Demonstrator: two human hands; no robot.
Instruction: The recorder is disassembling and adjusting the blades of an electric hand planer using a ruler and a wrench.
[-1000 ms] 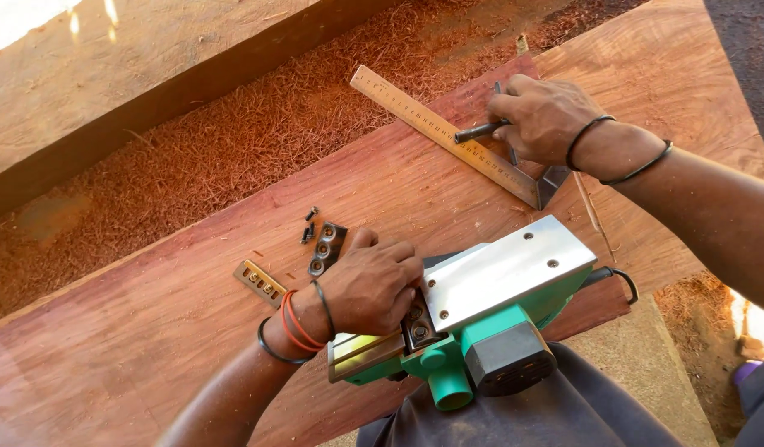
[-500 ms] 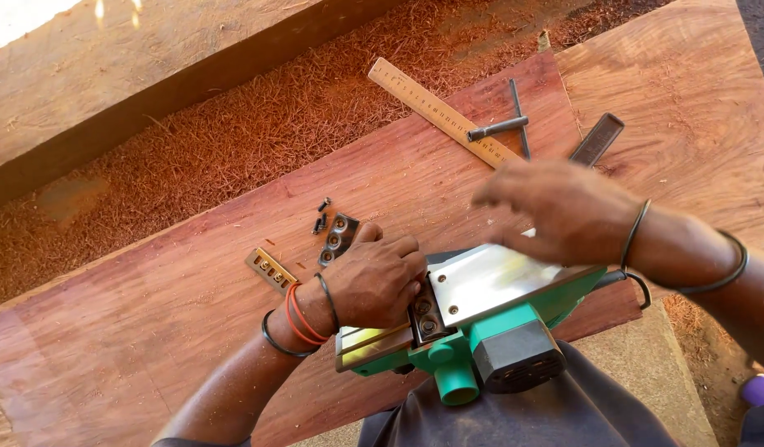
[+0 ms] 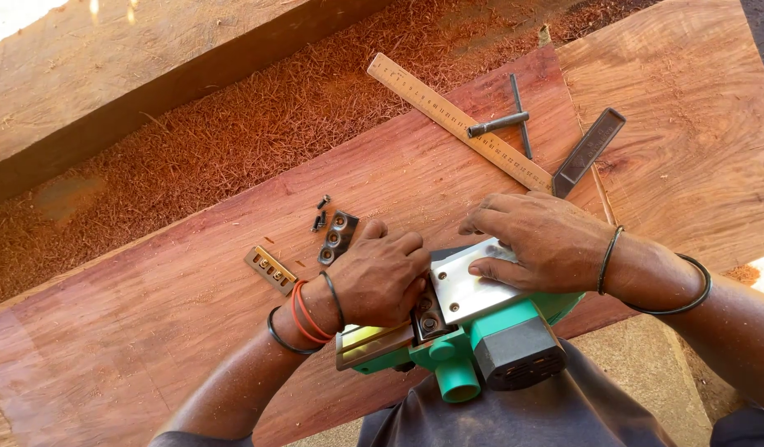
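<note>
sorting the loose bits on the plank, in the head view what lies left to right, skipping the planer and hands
brass slotted plate → dark clamp plate with holes → wooden ruler → T-handle wrench → flat dark bar

A ruler [image 3: 461,122] lies aslant on the red plank [image 3: 150,331], with a T-wrench [image 3: 510,120] across it and a dark flat bar [image 3: 589,151] just beside its lower end. Nearer, a black plate [image 3: 338,237] (three holes) sits by some screws [image 3: 320,215], a brass-coloured strip [image 3: 270,270] close to its left. Shavings [image 3: 233,141] cover the ground beyond, against a pale beam [image 3: 109,74].
</note>
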